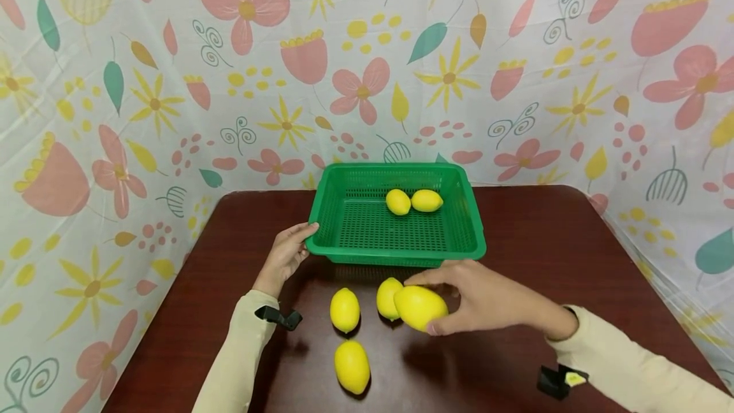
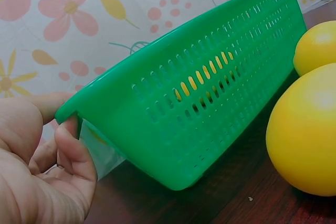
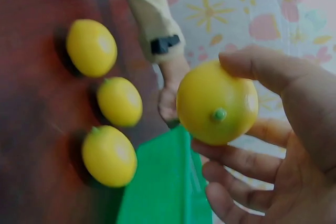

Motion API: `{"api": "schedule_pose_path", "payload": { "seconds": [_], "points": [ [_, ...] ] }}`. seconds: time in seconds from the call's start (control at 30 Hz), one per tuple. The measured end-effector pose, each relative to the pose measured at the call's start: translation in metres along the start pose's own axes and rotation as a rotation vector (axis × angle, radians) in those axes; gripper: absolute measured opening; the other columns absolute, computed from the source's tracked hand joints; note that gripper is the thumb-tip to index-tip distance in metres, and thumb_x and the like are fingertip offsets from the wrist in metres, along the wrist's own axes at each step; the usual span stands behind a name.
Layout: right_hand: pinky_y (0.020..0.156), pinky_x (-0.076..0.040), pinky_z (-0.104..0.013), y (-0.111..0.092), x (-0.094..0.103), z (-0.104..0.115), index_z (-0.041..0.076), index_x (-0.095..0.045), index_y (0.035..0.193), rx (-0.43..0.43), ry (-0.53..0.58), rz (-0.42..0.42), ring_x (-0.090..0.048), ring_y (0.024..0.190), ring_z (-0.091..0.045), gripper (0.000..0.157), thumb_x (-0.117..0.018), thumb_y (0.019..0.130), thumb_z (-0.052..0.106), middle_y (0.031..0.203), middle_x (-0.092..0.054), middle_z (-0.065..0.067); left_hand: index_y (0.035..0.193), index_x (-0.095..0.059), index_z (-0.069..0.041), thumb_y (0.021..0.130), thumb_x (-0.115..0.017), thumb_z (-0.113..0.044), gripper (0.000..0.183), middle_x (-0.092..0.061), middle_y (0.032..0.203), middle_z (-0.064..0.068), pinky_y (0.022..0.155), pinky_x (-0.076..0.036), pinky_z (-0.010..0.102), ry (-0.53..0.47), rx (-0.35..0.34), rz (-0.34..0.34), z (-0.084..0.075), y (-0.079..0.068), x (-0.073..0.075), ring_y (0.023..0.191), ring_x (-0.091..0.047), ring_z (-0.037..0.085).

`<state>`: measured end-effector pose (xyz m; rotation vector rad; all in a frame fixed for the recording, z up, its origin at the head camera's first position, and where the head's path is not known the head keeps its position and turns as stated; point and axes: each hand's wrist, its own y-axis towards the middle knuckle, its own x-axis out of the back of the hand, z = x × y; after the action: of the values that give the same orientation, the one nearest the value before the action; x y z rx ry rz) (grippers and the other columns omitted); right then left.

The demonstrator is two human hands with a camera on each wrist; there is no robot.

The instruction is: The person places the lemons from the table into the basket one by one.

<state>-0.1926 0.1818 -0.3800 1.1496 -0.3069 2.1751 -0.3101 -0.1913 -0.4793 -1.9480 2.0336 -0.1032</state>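
Observation:
My right hand [image 1: 482, 298] holds a yellow lemon [image 1: 420, 308] between thumb and fingers, above the table in front of the basket. In the right wrist view the held lemon [image 3: 218, 103] shows its small green stem end. My left hand [image 1: 287, 252] grips the near left corner of the green plastic basket [image 1: 401, 253], thumb and fingers on its rim, as the left wrist view shows. Inside the basket two lemons [image 1: 427, 201] lie side by side toward the back right. Three more lemons rest on the table: one [image 1: 345, 310] at left, one [image 1: 352, 367] nearer, one [image 1: 387, 298] partly behind the held lemon.
The dark red-brown table [image 1: 229, 311] has rounded far corners. A flower-printed curtain [image 1: 367, 69] hangs behind and at both sides, and the basket stands near the table's far edge. Black straps [image 1: 278, 317] sit on both sleeves.

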Motion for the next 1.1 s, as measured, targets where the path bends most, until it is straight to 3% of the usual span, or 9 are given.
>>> {"api": "schedule_pose_path", "payload": {
  "seconds": [0.13,0.4,0.67,0.87,1.1],
  "points": [
    [0.067,-0.057,-0.028,0.015,0.02,-0.008,0.027,-0.063,0.139,0.041,0.049,0.058,-0.063,0.086,-0.006,0.056,-0.08,0.089,0.045,0.115,-0.068,0.017,0.145,-0.052,-0.001,0.102,-0.067,-0.025,0.051,-0.066,0.082,-0.007,0.055,-0.037,0.018,-0.003,0.003,0.011,0.001,0.0,0.001,0.059,-0.05,0.003],
    [0.08,-0.057,-0.034,0.049,0.056,-0.027,0.029,-0.06,0.143,0.118,0.008,0.159,-0.06,0.106,-0.007,0.058,-0.077,0.091,0.046,0.134,-0.064,0.013,0.144,-0.052,0.0,0.102,-0.067,-0.025,0.051,-0.067,0.082,-0.006,0.054,-0.038,0.017,-0.009,-0.003,0.018,-0.001,0.001,0.0,0.058,-0.05,0.003],
    [0.082,-0.058,-0.036,0.092,0.088,-0.057,0.02,-0.06,0.145,0.05,0.008,0.199,-0.062,0.106,-0.013,0.062,-0.081,0.09,0.04,0.125,-0.068,0.006,0.146,-0.05,-0.001,0.103,-0.065,-0.025,0.051,-0.066,0.083,-0.006,0.055,-0.038,0.017,-0.004,0.01,0.015,0.0,-0.002,0.0,0.059,-0.05,0.003],
    [0.088,-0.056,-0.041,0.123,0.096,-0.083,0.019,-0.06,0.145,0.007,0.029,0.177,-0.065,0.107,-0.016,0.061,-0.081,0.09,0.035,0.126,-0.069,0.001,0.144,-0.053,0.0,0.103,-0.066,-0.025,0.05,-0.066,0.079,-0.007,0.054,-0.038,0.017,-0.001,0.002,0.012,0.0,-0.001,0.0,0.058,-0.051,0.003],
    [0.093,-0.051,-0.048,0.156,0.09,-0.109,0.014,-0.057,0.147,-0.066,-0.006,0.137,-0.068,0.107,-0.023,0.064,-0.08,0.091,0.036,0.122,-0.072,-0.005,0.143,-0.053,-0.001,0.103,-0.066,-0.025,0.048,-0.064,0.074,-0.007,0.054,-0.037,0.018,0.0,-0.001,0.012,-0.002,-0.001,-0.001,0.056,-0.049,0.003]
  ]
}}
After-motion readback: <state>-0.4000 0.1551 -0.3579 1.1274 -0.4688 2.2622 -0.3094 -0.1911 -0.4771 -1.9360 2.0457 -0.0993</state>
